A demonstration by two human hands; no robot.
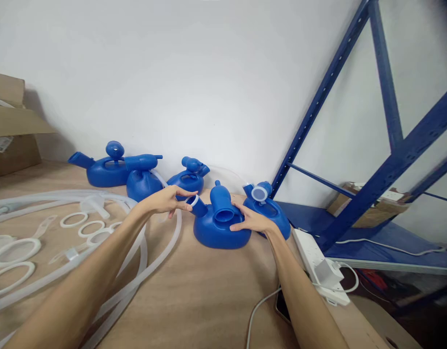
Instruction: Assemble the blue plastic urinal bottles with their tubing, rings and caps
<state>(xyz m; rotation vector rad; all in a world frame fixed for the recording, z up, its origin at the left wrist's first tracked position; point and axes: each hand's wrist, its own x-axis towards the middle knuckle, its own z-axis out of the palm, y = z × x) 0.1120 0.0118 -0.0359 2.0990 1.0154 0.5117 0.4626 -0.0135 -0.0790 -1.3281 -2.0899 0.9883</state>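
A blue plastic bottle [212, 235] with a slanted neck stands on the wooden table, and a blue funnel-like piece [220, 198] with a wide opening sits on its top. My left hand [174, 199] pinches a white ring [193, 198] at the mouth of the slanted neck. Around the right side of the same bottle curves my right hand [250, 218], thumb and fingers gripping it beside the funnel-like piece. Right behind that hand is another blue bottle [278, 218] whose top piece shows a white-rimmed opening.
More blue bottles [105, 173] stand along the wall. White rings [16, 252] and clear tubes [165, 252] lie at the left. A power strip [314, 257], cable and dark phone are at the right, beside blue shelving [354, 194].
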